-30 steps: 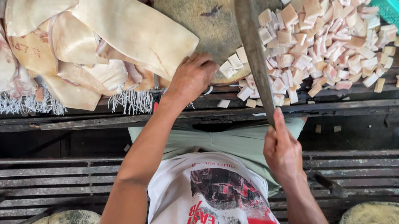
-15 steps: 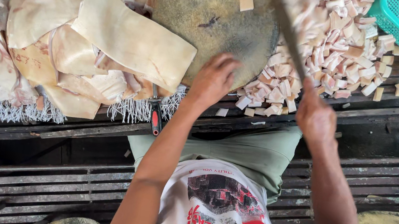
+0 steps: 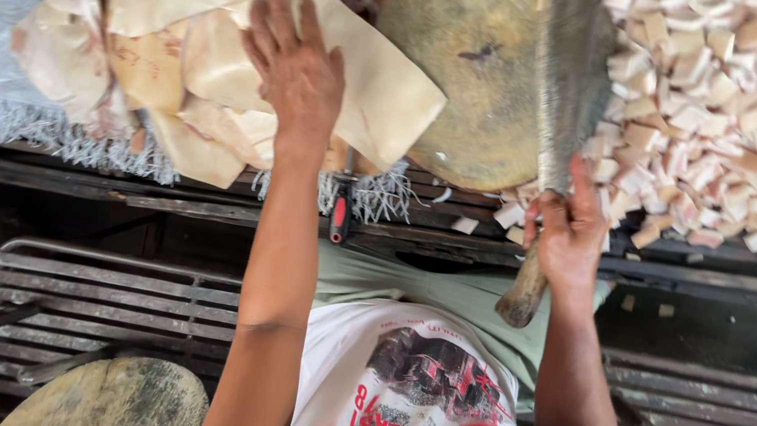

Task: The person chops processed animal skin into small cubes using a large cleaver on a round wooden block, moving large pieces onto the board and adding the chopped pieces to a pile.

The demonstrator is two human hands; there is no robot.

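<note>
Pale slab (image 3: 361,68) under left hand (image 3: 294,73); cleaver (image 3: 566,81) in right hand (image 3: 569,235).

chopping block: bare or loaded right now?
Bare. The block shows only its stained top; the slabs lie left, the cubes right.

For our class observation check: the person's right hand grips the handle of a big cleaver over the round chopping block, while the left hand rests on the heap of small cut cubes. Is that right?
Not quite. In the head view the left hand rests on the large uncut slabs, not the cut cubes, which lie on the other side. The right hand does grip the cleaver over the round chopping block.
</note>
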